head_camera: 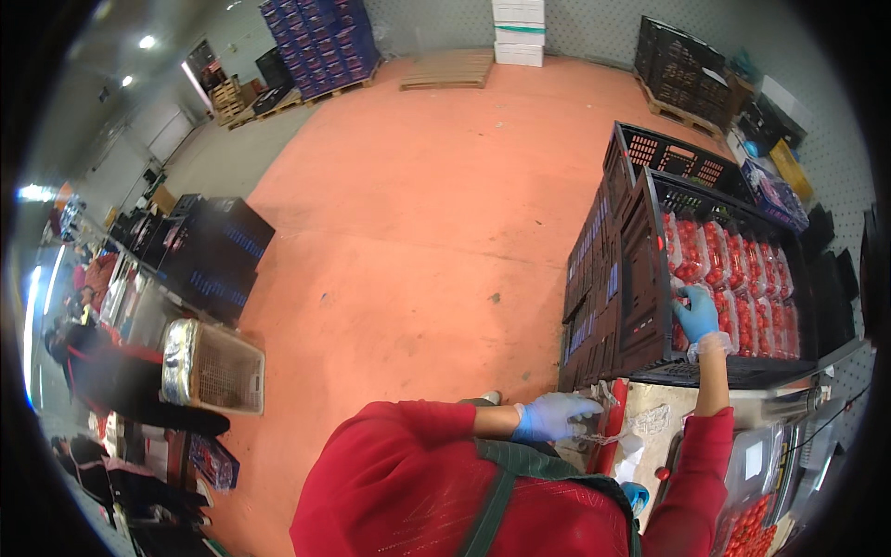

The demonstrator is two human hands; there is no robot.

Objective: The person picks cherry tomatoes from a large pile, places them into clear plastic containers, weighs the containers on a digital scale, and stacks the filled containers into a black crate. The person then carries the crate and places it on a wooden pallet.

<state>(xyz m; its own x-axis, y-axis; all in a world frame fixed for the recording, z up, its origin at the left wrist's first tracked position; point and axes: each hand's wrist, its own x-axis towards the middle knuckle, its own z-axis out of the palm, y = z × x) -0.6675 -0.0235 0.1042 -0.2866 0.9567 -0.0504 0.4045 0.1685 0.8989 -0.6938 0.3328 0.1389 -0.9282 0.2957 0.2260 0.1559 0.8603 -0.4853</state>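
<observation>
My right hand, in a blue glove, reaches into a black plastic crate at the right. Its fingers are bent around the end of a clear plastic punnet of cherry tomatoes by the crate's left wall, partly hidden by the hand. Two rows of similar filled punnets stand on edge beside it. My left hand, also gloved, hovers with fingers spread at the near edge of the worktable. Next to its fingertips are a red bar and crumpled clear plastic.
A loose tomato, a blue tape dispenser and a heap of tomatoes lie on the worktable. Another black crate stands behind. Across the orange floor are a white basket, stacked dark boxes and people.
</observation>
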